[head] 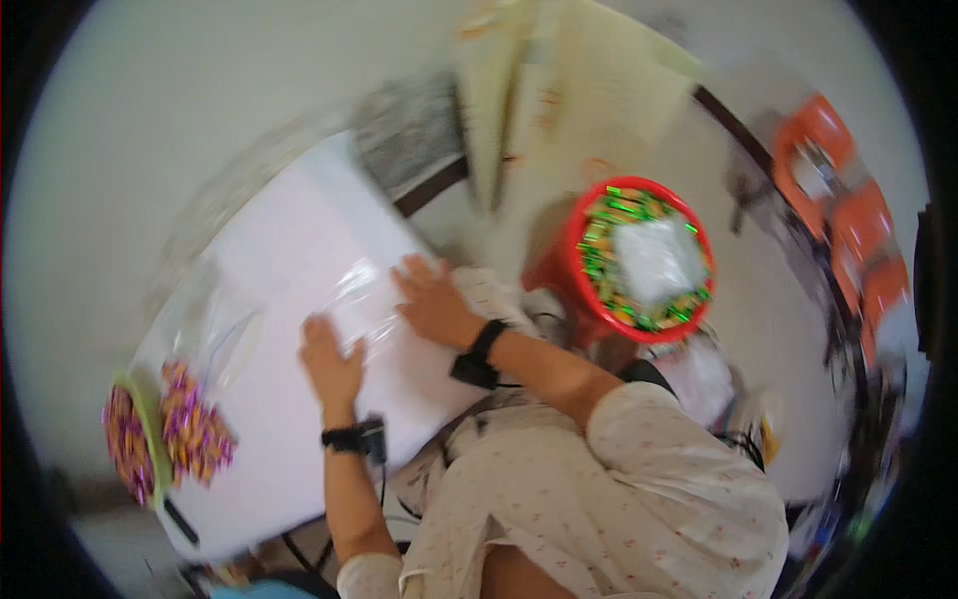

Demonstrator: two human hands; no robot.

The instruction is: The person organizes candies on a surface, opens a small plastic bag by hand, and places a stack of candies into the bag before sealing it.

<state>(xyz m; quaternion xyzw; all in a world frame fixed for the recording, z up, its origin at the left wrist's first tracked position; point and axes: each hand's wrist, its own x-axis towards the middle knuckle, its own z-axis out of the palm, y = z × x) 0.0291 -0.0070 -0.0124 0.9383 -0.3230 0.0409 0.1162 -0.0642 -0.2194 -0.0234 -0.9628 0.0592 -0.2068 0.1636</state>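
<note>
A clear plastic bag or sheet (358, 288) lies on the white tabletop (277, 434), shiny between my hands. My left hand (329, 367) rests at its left side, palm down, fingers apart. At its right side my right hand (434, 299) is spread in the same way. More clear plastic (224, 337) lies further left. Near the table's left end is a pile of small purple and orange wrapped pieces (196, 434), beside a light green basin (153, 434) holding more of them. The picture is somewhat blurred.
A red bucket (557, 266) at the right holds green and orange wrapped pieces, with a clear plastic packet (658, 258) on top. Behind it stand large pale yellow sheets or boxes (591, 97). Orange chairs (861, 224) are at far right. A white plastic bag (700, 378) lies below the bucket.
</note>
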